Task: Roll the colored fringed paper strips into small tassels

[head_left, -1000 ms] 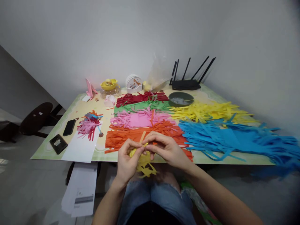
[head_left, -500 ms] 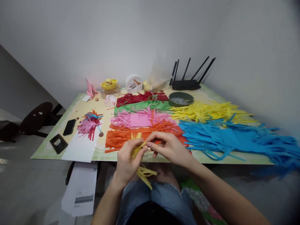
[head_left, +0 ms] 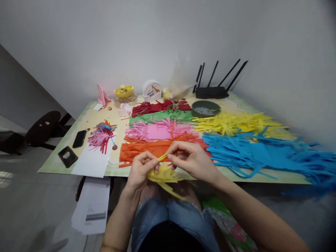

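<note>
Between my hands, above the table's front edge, is a yellow fringed strip [head_left: 165,174], its loose ends hanging down and blurred. My left hand [head_left: 142,169] is closed on one part of it, thumb against fingers. A thin yellow strand stretches from there to my right hand [head_left: 191,160], which pinches its end. Behind my hands lies an orange fringed sheet [head_left: 136,151], with a pink fringed sheet [head_left: 159,133] beyond it. To the right, a blue fringed sheet [head_left: 262,154] spills over the table edge.
Yellow [head_left: 241,124], green [head_left: 157,118] and red fringed sheets [head_left: 149,108] lie farther back. A dark bowl [head_left: 206,109] and a black router [head_left: 212,92] stand at the rear. On the left are a multicoloured tassel bunch [head_left: 102,136], a phone [head_left: 79,139] and a black device [head_left: 67,156].
The yellow fringe has swung up and right, spreading out below my hands. My left hand has turned, and a yellow strand now runs taut between both hands. The view has shifted slightly.
</note>
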Demonstrator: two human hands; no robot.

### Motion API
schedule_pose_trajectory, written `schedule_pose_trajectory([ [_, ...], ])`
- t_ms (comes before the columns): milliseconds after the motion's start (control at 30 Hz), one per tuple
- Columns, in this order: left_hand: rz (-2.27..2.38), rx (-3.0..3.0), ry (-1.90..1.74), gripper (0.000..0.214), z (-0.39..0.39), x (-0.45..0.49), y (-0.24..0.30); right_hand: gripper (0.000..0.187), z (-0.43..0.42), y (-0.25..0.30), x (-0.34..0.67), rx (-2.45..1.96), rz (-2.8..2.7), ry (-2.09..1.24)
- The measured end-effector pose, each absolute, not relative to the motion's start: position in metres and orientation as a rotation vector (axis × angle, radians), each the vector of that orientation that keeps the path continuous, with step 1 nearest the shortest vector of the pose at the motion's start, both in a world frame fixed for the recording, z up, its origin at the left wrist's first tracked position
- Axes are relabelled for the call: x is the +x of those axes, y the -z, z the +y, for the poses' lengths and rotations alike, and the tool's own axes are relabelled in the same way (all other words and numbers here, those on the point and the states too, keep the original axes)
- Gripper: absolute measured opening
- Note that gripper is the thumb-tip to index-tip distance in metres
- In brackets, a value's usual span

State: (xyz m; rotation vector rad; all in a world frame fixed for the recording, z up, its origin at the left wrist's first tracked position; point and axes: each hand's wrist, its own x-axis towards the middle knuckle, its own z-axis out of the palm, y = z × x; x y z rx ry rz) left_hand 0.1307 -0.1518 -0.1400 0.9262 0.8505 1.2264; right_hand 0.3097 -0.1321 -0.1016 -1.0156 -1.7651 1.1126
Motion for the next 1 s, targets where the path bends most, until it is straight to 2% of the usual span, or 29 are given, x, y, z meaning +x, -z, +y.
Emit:
schedule_pose_trajectory([
  [167, 0.933, 0.847, -1.137, 0.034, -0.164, 0.121, 0.157, 0.015, -0.133, 0.126, 0.296, -1.024, -1.705, -1.314],
  [300, 1.210, 1.086, -1.007, 0.034, -0.174, 0.048, 0.171, 0.015, -0.138, 0.150, 0.282, -0.971, -1.826, -1.312],
  [367, 1.604, 1.321, -1.112, 0.037, -0.172, -0.013, 0.169, 0.029, -0.139, 0.163, 0.281, -0.977, -1.816, -1.361],
  [433, 2.199, 1.536, -1.245, 0.032, -0.161, -0.071, 0.163, 0.040, -0.137, 0.176, 0.281, -1.031, -1.740, -1.426],
  [467, 2.454, 1.630, -1.191, 0.030, -0.150, -0.093, 0.161, 0.042, -0.136, 0.182, 0.281, -1.062, -1.709, -1.439],
  [533, 2.675, 1.841, -0.974, 0.028, -0.122, -0.116, 0.162, 0.043, -0.134, 0.192, 0.278, -1.106, -1.710, -1.423],
  [767, 2.363, 2.140, -0.655, 0.022, -0.014, -0.087, 0.217, 0.041, -0.133, 0.206, 0.274, -1.177, -1.835, -1.284],
  [1000, 2.279, 2.071, -0.539, 0.027, 0.004, -0.121, 0.236, 0.042, -0.123, 0.219, 0.279, -1.226, -1.819, -1.332],
])
